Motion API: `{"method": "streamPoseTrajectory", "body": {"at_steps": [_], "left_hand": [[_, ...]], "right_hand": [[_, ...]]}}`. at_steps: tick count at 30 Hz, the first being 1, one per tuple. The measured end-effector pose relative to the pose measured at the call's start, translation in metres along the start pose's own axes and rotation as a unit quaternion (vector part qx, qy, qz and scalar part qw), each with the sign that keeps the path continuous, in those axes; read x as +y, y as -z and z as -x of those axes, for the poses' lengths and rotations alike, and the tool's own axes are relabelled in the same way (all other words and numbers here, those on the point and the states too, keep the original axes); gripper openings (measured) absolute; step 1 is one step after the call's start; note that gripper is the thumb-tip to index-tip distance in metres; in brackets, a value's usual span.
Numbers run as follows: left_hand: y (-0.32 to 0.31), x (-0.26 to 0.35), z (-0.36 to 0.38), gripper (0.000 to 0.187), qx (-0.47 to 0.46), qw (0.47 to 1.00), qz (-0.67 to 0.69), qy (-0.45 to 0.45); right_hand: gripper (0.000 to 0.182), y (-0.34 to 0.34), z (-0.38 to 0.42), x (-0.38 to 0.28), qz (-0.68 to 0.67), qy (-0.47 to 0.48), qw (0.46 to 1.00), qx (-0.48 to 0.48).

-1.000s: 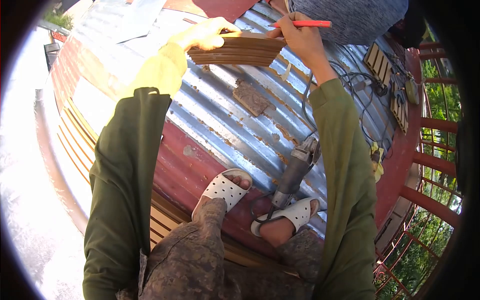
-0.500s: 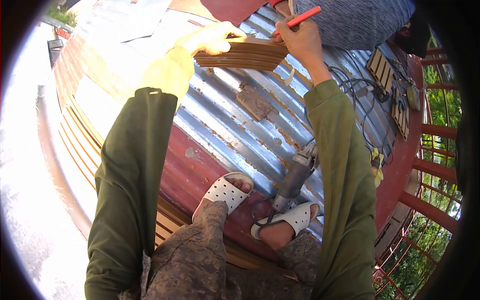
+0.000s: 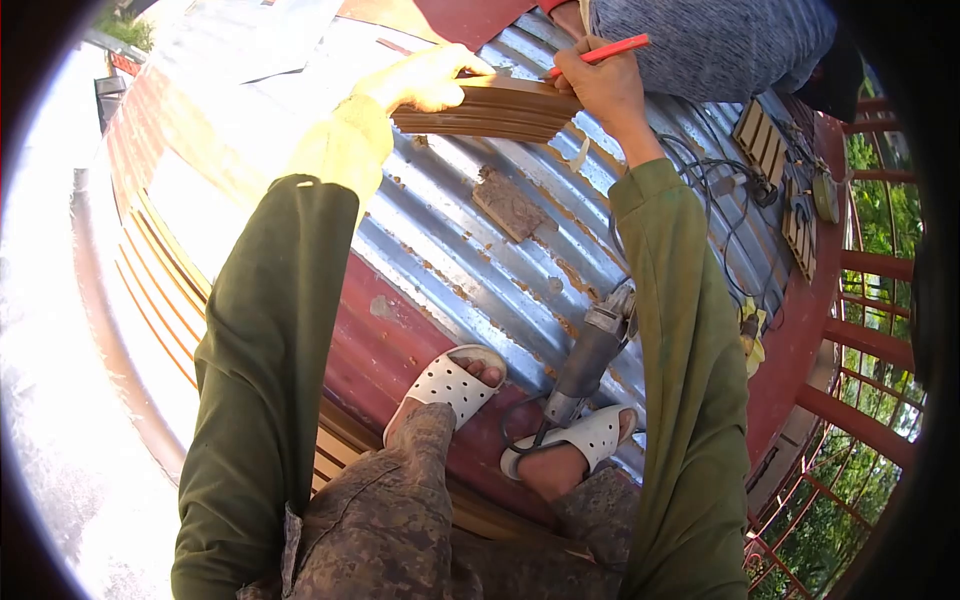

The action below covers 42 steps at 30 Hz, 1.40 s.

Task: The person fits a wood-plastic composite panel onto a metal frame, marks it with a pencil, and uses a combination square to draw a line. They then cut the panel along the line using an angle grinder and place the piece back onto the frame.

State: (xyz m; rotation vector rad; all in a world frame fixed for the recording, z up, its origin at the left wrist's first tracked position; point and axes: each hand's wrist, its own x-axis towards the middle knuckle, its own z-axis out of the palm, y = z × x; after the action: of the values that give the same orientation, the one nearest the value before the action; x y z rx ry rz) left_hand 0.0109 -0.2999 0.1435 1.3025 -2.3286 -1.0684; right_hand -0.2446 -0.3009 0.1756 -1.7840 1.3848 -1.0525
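Observation:
A brown grooved panel piece (image 3: pixel 490 110) is held above the corrugated metal sheet. My left hand (image 3: pixel 425 80) grips its left end, fingers closed over the top edge in bright sunlight. In my right hand (image 3: pixel 603 85) is a red pencil (image 3: pixel 618 48), pinched between thumb and fingers, its tip close to the panel's upper right edge. The right hand rests at the panel's right end. Below the panel, a small worn brown block (image 3: pixel 510 204) lies on the metal.
A grey power tool (image 3: pixel 587 362) lies beside my right foot. Cables (image 3: pixel 730 185) and slatted brown pieces (image 3: pixel 760 142) are at the right, near a red railing (image 3: pixel 870 340). Another person's grey-blue clothing (image 3: pixel 705 45) is at the top. Long brown panels (image 3: pixel 160 285) lie at the left.
The red pencil has tilted a little flatter and its back end has moved slightly right and down. The panel and my left hand have shifted very slightly right.

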Motion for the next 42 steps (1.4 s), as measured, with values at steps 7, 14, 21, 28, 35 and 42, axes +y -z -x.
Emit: {"method": "streamPoseTrajectory", "body": {"at_steps": [7,14,21,28,35,42], "left_hand": [[-0.003,-0.005,-0.001,0.055,0.038,0.999,-0.006,-0.017],[-0.007,-0.008,-0.001,0.055,0.070,0.996,-0.035,-0.040],[-0.005,-0.014,-0.005,0.056,0.043,0.999,-0.013,-0.031],[-0.002,0.004,0.005,0.056,0.046,0.998,-0.041,-0.028],[-0.011,-0.008,0.004,0.060,0.077,0.995,-0.058,-0.037],[-0.028,0.029,0.042,0.054,0.067,0.968,-0.242,-0.009]], "right_hand": [[0.018,0.000,0.003,-0.003,0.000,-0.008,1.000,-0.003],[0.018,0.001,0.004,-0.004,0.015,-0.025,1.000,-0.003],[0.021,0.002,0.005,-0.006,0.004,-0.025,1.000,0.001],[0.020,0.005,0.008,-0.012,0.030,-0.024,0.999,-0.009],[0.018,-0.002,0.009,-0.008,-0.060,-0.054,0.996,0.024],[0.019,0.000,0.048,-0.009,-0.118,-0.141,0.983,0.026]]}}
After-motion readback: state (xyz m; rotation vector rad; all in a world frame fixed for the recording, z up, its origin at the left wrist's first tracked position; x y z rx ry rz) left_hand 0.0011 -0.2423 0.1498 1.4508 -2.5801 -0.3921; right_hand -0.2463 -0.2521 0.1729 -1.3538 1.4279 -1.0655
